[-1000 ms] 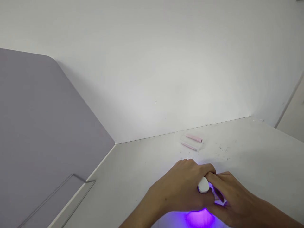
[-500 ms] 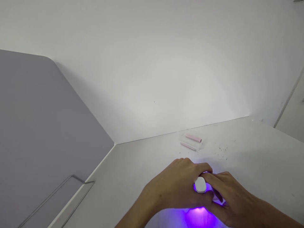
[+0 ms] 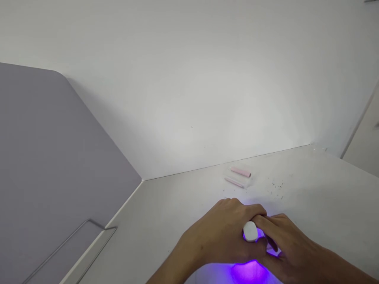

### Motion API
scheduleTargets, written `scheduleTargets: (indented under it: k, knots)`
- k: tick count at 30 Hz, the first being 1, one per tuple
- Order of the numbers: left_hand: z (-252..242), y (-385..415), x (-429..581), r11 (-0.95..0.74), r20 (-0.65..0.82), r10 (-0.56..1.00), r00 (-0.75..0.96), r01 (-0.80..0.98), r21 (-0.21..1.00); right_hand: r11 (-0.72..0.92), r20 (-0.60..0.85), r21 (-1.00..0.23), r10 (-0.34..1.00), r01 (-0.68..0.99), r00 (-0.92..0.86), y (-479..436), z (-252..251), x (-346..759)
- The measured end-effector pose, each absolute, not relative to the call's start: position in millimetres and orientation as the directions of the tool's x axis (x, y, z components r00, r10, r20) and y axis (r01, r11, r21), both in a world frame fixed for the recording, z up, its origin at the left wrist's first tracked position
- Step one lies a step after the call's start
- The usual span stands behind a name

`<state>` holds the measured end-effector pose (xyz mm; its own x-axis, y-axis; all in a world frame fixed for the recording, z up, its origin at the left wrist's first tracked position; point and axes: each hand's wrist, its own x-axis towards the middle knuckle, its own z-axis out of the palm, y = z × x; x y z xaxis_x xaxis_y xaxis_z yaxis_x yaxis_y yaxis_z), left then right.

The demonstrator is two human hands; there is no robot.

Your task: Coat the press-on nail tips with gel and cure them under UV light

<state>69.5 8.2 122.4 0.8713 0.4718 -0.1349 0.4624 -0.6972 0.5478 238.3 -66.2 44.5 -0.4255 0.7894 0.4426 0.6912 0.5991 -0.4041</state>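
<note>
A small white UV lamp [image 3: 250,231] shows its rounded end between my two hands, glowing purple and throwing violet light onto the table below. My left hand [image 3: 222,230] is closed around the lamp, thumb and index finger on either side of it. Against it from the right comes my right hand [image 3: 291,244], its fingers bent and touching the left fingertips. What the right fingers grip, if anything, is hidden under the hands. Beyond them, a clear plastic packet [image 3: 251,182] lies on the table with a pink tube [image 3: 241,172] and a thinner pink stick [image 3: 234,182].
Small dark crumbs [image 3: 277,185] are scattered on the white table [image 3: 154,221] right of the packet. A white wall [image 3: 189,86] rises behind. At left stands a grey panel [image 3: 59,146], with a bent metal wire frame [image 3: 102,248] at the table's left edge.
Both hands keep almost the same pose, with the left one very slightly lower. The bright pinkish spot in the purple light under the hands has turned more evenly violet.
</note>
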Motion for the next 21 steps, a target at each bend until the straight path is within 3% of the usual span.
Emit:
scheduleTargets:
  k: [12, 21]
  knots:
    - [115.8, 9.8, 68.6, -0.709, -0.112, 0.455, 0.883, 0.436, 0.555, 0.63, 0.485, -0.5, 0.772, 0.595, -0.41, -63.2, 45.8, 236.7]
    - [118.5, 9.4, 66.9, -0.688, -0.089, 0.441, 0.893, 0.4, 0.606, 0.61, 0.415, -0.61, 0.789, 0.505, -0.452, -62.5, 52.9, 236.5]
